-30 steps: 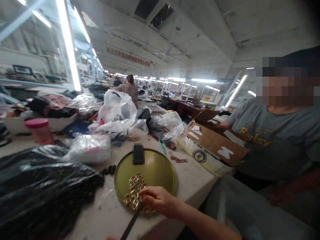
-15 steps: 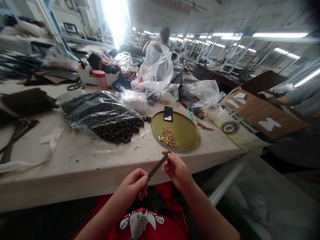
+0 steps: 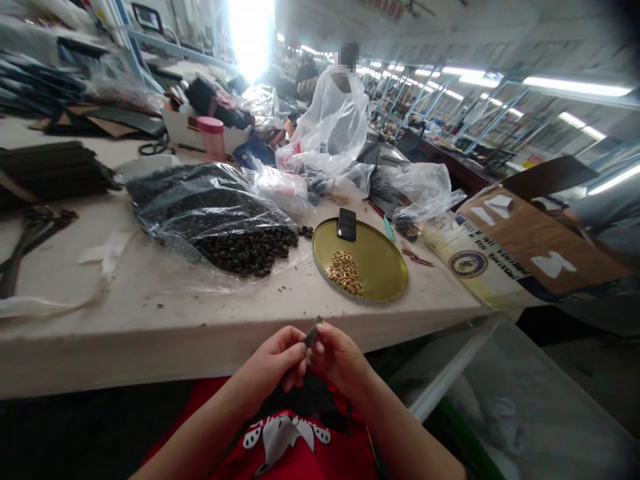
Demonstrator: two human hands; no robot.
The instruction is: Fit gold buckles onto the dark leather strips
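Observation:
Between my two hands is a narrow dark olive strap [image 3: 313,331], held just in front of the table edge. My left hand [image 3: 283,360] pinches its lower part between thumb and fingers. On its upper end, my right hand [image 3: 334,353] is closed, fingertips close to those of the left. Most of the strap is hidden by the fingers. Beyond the hands, a round gold tray [image 3: 385,267] holds a pile of small gold metal rings [image 3: 345,272] and a black phone [image 3: 347,225].
A clear plastic bag [image 3: 200,193] spills small dark loops [image 3: 250,253] left of the tray. Dark strap bundles [image 3: 50,167] lie far left. Red-handled snips [image 3: 419,258] and a cardboard box [image 3: 550,233] are on the right. A person [image 3: 333,113] is behind the table.
My hands have come closer together, the right moving down and left toward the other. Less of the strap shows between them. The camera view has shifted slightly.

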